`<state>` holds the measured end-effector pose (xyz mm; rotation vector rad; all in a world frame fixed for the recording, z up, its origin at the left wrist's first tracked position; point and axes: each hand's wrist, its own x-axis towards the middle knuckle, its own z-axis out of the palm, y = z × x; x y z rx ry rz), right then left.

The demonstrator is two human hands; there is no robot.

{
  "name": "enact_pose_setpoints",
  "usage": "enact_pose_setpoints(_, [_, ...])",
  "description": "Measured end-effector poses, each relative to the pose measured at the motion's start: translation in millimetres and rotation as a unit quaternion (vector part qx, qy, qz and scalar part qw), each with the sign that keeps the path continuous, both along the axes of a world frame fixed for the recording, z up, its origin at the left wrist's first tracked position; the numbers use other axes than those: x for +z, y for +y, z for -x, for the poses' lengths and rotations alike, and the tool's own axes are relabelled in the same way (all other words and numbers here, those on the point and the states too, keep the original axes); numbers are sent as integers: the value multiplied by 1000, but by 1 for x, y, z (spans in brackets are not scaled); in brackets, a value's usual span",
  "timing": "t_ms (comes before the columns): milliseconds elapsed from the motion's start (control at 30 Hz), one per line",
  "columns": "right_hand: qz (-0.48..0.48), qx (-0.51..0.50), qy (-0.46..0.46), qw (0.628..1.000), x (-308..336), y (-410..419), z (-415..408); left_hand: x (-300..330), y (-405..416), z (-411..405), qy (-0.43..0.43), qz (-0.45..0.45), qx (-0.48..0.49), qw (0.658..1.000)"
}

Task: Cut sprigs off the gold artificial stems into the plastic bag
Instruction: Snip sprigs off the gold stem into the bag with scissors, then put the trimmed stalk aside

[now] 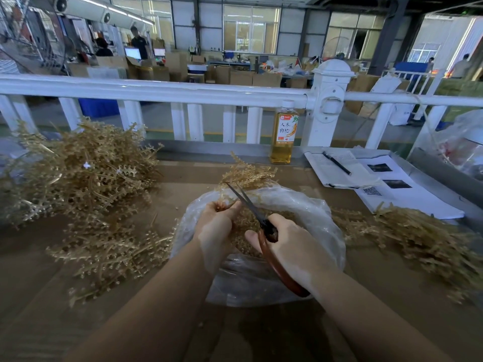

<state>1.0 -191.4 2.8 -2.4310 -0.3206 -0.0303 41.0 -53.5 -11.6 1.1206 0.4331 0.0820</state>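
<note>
Factory hall: stacked cartons (240,77) (workstations behind), white railing (156,91).

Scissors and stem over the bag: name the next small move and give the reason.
Probably close the scissors on the gold stem. The right hand holds them with blades apart beside the left hand pinching the stem, and both are above the plastic bag, so a cut sprig should drop in.

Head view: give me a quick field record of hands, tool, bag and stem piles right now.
left hand: pinches a gold stem over the bag
right hand: grips scissors, blades parted beside the stem
plastic bag: open, cut sprigs inside
uncut pile: left of the bag
second pile: right of the bag
bottle: upright by the railing
</note>
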Motion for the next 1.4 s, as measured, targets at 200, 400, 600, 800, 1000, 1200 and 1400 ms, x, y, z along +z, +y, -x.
enact_pose_setpoints(200, [-53, 4, 13, 999, 0, -1, -2, 0, 2, 2, -27, -39, 21, 999])
enact_pose_setpoints(400, [-32, -21, -62, 997, 4, -1, 1, 2, 3, 4, -33, -88, 55, 994])
enact_pose_setpoints(600, [-61, -27, -57, 996, 1, -2, -2, 9, 7, -2, -44, -71, 51, 995])
enact_pose_setpoints(800, [-52, -34, -39, 997, -1, -3, -6, 21, 27, -31, -45, -175, 69, 981])
enact_pose_setpoints(1000, [-38, -25, -22, 999, -3, -2, -10, 29, 38, -60, -59, -331, 11, 942])
enact_pose_setpoints(1200, [-41, -29, -38, 998, -5, 0, -15, 21, 44, -74, -55, -506, 51, 860])
enact_pose_setpoints(1400, [-32, -36, -48, 998, -10, -4, -21, 27, 55, -94, -22, -521, 141, 842])
